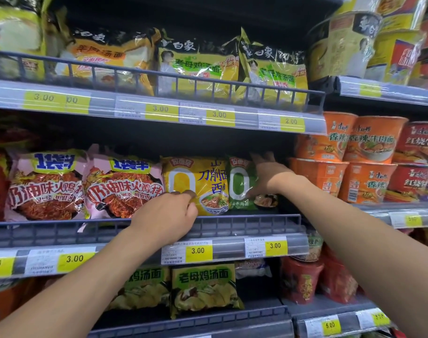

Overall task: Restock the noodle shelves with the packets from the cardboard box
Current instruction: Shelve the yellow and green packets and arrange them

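Landmark: yellow packet, standing upright on the middle shelf behind the rail; everything below is placed from it.

Green packet: just right of the yellow packet, upright, its left edge touching or slightly tucked behind it. End of the row; dark gap to its right before the orange cups.

Pink packets: just left of the yellow packet, two side by side, leaning on each other.

Left hand: below and in front of the yellow packet's lower left corner. Fingers curled and pinched on the film at that corner.

Right hand: on the far side of the green packet. Fingers spread wide, top ones over the upper right corner, thumb near the lower edge. Flat press or loose clasp, can't tell which.

Cardboard box: not in view.

Weight (judged): light, one hand per packet is plenty.

Stiffness (judged): soft glossy film over a brittle noodle block. Bag crumples and block cracks if squeezed hard.

Slip (judged): film looks slick and throws glare. A corner pinch may slide; the crimped seams should hold better.

Where to hold (judged): flat palm on the broad face, or thumb and fingers across the side edges. Steer by the top seam.

Risk (judged): packets stand only by leaning; nudging one may tip the row forward onto the rail.
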